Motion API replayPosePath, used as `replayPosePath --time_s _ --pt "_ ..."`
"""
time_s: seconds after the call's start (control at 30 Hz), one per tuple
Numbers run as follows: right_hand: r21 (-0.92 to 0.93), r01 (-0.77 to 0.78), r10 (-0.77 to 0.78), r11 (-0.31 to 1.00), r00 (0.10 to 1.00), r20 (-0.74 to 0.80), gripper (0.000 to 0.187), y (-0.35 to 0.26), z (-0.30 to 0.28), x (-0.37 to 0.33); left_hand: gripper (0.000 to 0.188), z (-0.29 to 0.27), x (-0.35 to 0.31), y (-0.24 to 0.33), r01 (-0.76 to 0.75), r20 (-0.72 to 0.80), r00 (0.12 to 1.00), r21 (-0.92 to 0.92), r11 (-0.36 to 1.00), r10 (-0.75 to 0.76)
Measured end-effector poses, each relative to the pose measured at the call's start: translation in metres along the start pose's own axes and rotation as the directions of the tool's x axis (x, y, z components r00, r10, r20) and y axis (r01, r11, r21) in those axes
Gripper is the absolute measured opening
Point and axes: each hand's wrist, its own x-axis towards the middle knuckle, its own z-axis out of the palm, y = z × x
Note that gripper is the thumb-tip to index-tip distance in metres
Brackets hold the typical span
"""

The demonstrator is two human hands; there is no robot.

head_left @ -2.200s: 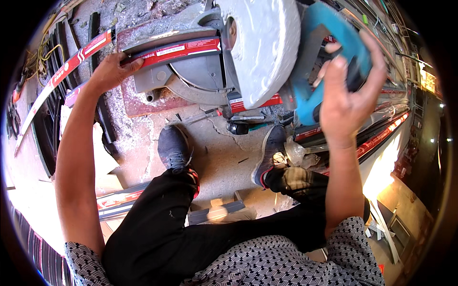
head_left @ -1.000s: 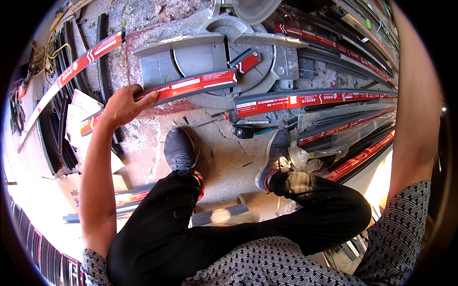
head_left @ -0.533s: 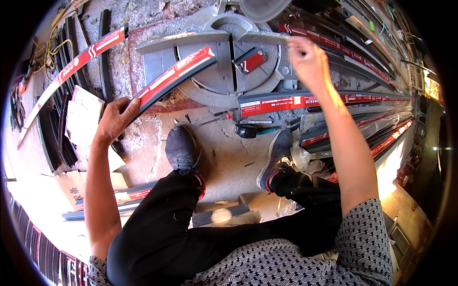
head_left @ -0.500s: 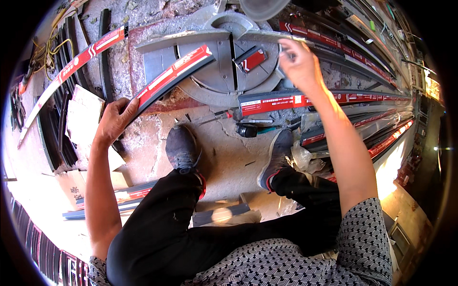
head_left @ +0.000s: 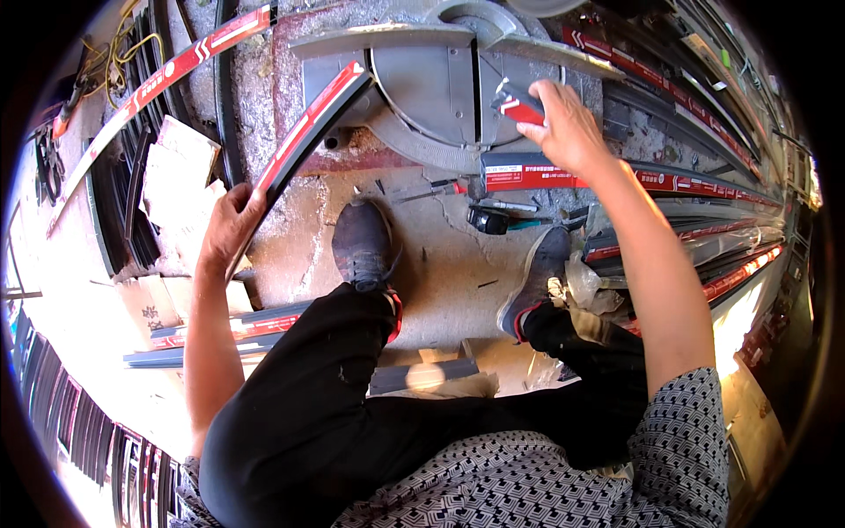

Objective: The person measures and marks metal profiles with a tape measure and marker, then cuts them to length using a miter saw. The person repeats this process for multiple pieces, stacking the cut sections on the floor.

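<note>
Your left hand gripped the long red-striped black trim strip (angled across the grey saw table); your right hand pinched a short red-and-black offcut.

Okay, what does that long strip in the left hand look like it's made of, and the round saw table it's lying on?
The strip in the left hand looks like a dark metal or plastic profile, probably under a glossy red and white protective film. The round saw table looks like cast metal: matte grey and dull, with a dark slot across it.

Worn items, head view.
Black trousers, short-sleeved black shirt patterned with small white marks, and dark worn shoes are seen; both forearms are left bare.
</note>
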Motion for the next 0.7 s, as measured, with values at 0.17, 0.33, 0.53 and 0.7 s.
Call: replayPosePath --time_s 0.17,0.33,0.53,0.7 --pt "0.209 -0.181 0.18 0.961 0.983 0.024 0.044 -0.001 0.013 -0.03 0.057 0.006 -0.025 -0.008 0.103 -0.03 0.994 0.061 0.993 -0.102" --pt "0.499 -0.4 0.356 0.769 0.916 0.187 0.047 0.001 -0.007 -0.061 0.044 0.025 -0.047 -0.031 0.156 -0.061 0.985 -0.086 0.984 -0.162" --pt "0.658 -0.63 0.465 0.412 0.767 0.443 0.048 0.045 -0.073 -0.096 0.036 0.045 -0.054 -0.03 0.06 -0.091 0.993 -0.187 0.981 -0.078" --pt "0.871 -0.374 0.563 0.318 0.814 0.144 0.032 0.102 -0.144 -0.057 0.042 0.039 -0.063 -0.012 0.108 -0.146 0.983 -0.032 0.994 -0.112"
